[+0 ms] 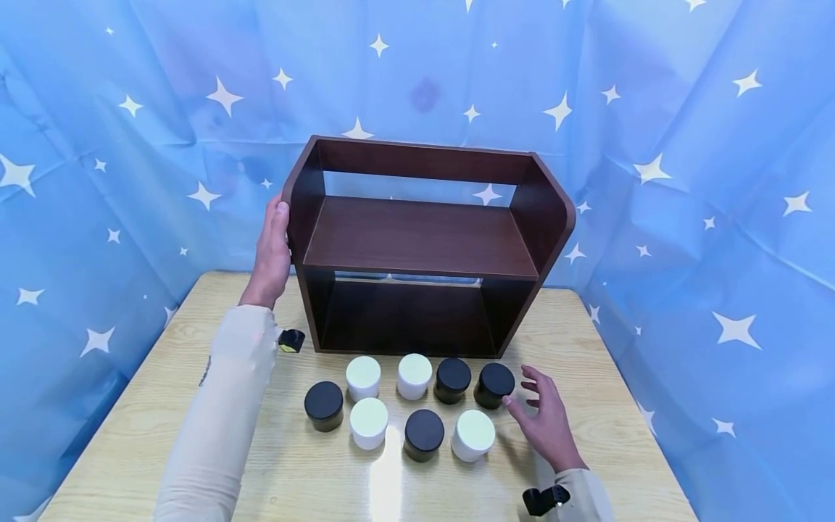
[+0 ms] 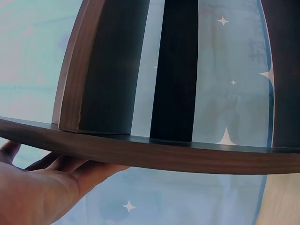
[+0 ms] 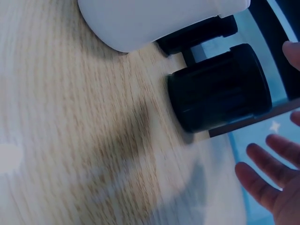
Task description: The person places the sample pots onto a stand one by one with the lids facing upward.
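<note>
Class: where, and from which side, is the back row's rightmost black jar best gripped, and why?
I'd grip the black jar around its side, just below the top, coming from the right with the right hand. It looks round and upright; a second black jar stands on its left and the shelf behind, but no jar on its right.

Impossible to read any text or number, even the tiny dark marking [image 1: 205, 370] on the left sleeve [image 1: 225, 413], lower left of frame
</note>
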### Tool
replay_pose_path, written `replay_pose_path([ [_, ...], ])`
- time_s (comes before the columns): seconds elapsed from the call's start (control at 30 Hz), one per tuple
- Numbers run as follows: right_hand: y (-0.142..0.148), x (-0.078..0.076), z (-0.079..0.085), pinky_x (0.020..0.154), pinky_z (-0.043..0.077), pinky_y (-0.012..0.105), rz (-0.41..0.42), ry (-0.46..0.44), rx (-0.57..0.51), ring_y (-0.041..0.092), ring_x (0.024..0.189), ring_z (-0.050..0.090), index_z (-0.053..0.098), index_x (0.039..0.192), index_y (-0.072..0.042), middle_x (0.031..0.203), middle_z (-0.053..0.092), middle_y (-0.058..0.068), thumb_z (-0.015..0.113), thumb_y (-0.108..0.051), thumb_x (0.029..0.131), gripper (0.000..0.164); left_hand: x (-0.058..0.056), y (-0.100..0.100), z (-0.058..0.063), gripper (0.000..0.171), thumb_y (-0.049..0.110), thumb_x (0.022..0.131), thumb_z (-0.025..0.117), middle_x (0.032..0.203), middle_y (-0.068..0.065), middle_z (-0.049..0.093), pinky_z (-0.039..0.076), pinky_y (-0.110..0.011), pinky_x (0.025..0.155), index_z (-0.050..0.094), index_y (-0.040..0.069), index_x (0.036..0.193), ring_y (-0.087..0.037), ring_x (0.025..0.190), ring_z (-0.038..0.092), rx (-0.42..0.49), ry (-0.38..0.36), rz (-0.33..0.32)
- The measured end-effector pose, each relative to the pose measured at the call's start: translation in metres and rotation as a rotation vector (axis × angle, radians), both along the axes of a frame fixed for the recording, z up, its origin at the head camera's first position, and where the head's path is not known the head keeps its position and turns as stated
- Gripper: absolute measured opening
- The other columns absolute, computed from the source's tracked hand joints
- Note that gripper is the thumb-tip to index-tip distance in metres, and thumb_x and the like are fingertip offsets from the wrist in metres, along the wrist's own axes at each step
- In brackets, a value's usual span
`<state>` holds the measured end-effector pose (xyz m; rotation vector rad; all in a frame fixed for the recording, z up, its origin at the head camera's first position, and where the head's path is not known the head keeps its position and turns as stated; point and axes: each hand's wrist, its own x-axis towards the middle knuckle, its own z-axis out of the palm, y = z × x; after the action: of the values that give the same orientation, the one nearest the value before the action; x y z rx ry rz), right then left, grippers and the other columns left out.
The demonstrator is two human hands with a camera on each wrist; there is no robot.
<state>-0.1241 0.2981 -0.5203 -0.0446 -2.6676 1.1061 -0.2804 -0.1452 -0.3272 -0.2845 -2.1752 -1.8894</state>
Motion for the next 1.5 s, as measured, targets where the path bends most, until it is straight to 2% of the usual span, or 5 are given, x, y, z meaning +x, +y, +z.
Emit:
replay_pose_path([
  [0.5, -0.004, -0.004, -0.009, 0.094, 0.056, 0.048, -0.001, 0.023, -0.119, 0.041, 0.123, 0.060, 0.045, 0.143, -0.001, 0.140, 0.053, 0.023, 0.080, -0.013, 0.085, 0.069, -0.005, -0.002, -0.008, 0.053, 0.054, 0.106, 0.022, 0.160, -0.003, 0.029, 0.022, -0.061, 0.118, 0.024, 0.037, 0.156, -0.026, 0.142, 0.029, 0.023, 0.055, -0.016],
  [0.77, -0.006, -0.011, -0.015, 0.105, 0.049, 0.050, 0.003, -0.049, -0.234, 0.042, 0.131, 0.055, 0.039, 0.149, -0.002, 0.146, 0.050, 0.023, 0.082, -0.014, 0.084, 0.079, 0.015, 0.005, 0.012, 0.052, 0.046, 0.107, 0.022, 0.159, -0.010, 0.028, 0.021, -0.062, 0.119, 0.024, 0.030, 0.157, -0.029, 0.142, 0.028, 0.030, 0.044, -0.027],
  [0.97, -0.007, -0.012, -0.020, 0.105, 0.049, 0.050, -0.007, -0.068, -0.256, 0.040, 0.129, 0.055, 0.040, 0.148, -0.004, 0.144, 0.052, 0.022, 0.084, -0.017, 0.082, 0.081, -0.005, 0.000, -0.006, 0.052, 0.050, 0.107, 0.022, 0.159, -0.005, 0.029, 0.022, -0.062, 0.118, 0.025, 0.035, 0.156, -0.026, 0.142, 0.028, 0.033, 0.059, -0.021],
  [1.17, -0.007, -0.012, -0.023, 0.106, 0.049, 0.052, -0.026, -0.080, -0.230, 0.041, 0.130, 0.054, 0.040, 0.149, -0.005, 0.144, 0.052, 0.021, 0.085, -0.017, 0.081, 0.082, -0.009, 0.000, -0.010, 0.053, 0.052, 0.106, 0.023, 0.159, -0.003, 0.029, 0.022, -0.061, 0.119, 0.023, 0.036, 0.157, -0.025, 0.143, 0.028, 0.040, 0.057, -0.021],
  [1.5, -0.006, -0.019, -0.027, 0.108, 0.048, 0.051, -0.011, -0.113, -0.257, 0.041, 0.132, 0.054, 0.039, 0.149, -0.008, 0.146, 0.050, 0.021, 0.086, -0.020, 0.081, 0.084, 0.012, 0.007, 0.008, 0.053, 0.045, 0.108, 0.022, 0.160, -0.009, 0.027, 0.019, -0.061, 0.120, 0.023, 0.029, 0.158, -0.028, 0.144, 0.026, 0.038, 0.049, -0.026],
])
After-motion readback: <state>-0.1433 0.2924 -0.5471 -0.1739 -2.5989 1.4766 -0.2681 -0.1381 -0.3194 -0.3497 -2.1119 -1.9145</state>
